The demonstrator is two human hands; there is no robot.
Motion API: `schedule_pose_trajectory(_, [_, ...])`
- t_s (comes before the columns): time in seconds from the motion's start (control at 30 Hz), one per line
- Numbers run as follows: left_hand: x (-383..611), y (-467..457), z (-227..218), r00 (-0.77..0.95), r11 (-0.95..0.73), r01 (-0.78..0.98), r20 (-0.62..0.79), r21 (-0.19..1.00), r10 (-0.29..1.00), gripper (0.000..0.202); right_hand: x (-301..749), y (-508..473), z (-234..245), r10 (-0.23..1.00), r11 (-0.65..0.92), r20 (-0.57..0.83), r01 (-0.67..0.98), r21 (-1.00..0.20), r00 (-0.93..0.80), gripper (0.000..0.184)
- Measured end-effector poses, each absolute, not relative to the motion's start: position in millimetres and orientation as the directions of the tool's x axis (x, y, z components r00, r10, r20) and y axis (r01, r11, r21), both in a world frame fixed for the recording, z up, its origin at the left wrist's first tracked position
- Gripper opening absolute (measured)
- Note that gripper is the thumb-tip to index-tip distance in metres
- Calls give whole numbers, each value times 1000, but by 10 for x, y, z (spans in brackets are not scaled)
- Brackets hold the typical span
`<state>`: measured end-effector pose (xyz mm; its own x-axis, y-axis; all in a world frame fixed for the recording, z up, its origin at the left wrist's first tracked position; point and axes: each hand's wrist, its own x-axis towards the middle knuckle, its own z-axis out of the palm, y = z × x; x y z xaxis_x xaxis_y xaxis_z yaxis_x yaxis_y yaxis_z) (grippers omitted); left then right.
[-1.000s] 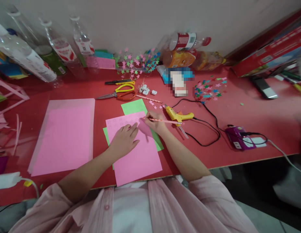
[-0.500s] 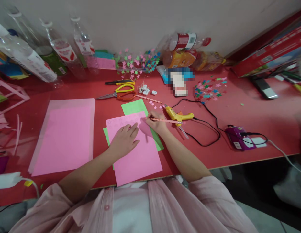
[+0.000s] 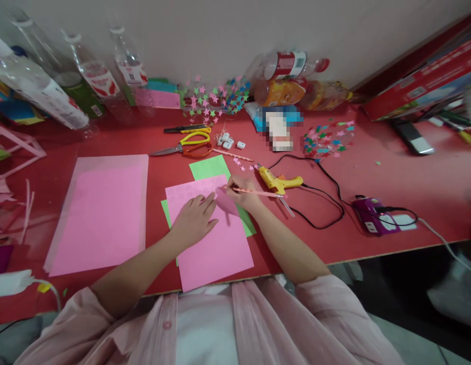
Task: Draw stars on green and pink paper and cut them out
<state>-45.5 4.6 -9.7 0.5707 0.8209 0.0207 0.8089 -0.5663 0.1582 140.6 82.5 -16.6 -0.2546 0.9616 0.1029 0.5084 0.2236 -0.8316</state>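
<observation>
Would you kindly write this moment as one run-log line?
left hand: on pink sheet; right hand: holding pencil; beneath pink sheet: green paper; nearby: glue gun

- The middle pink sheet (image 3: 222, 253) is of smooth, matt paper.
- The green sheet (image 3: 209, 168): also matt paper.
- The scissors (image 3: 181, 147) have metal blades (image 3: 165, 151).
- The glue gun (image 3: 273, 181) seems smooth plastic.
- The standing bottles (image 3: 102, 83) are clear, glossy plastic.
- The shirt (image 3: 275, 319) is of matt cloth.
</observation>
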Motion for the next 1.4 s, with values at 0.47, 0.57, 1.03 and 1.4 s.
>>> schedule_pose_trajectory(0.47, [-451, 44, -85, 571, -565, 810, 11, 156, 821, 50, 1391, 831, -166, 941, 274, 117, 514, -813, -318, 9])
schedule_pose_trajectory(0.57, [-452, 42, -88, 570, -565, 811, 16, 153, 822, 50, 1400, 833, -170, 938, 278, 123, 493, -824, -323, 9])
schedule_pose_trajectory(1.03, [-461, 54, -86, 570, -566, 806, 28, 174, 821, 45, 1432, 943, -197, 976, 203, 215, 419, -885, -17, 7])
schedule_pose_trajectory(1.4, [-712, 200, -24, 407, -405, 867, 57, 289, 912, 47, 1406, 980, -283, 872, 476, 409, 658, -583, -269, 25])
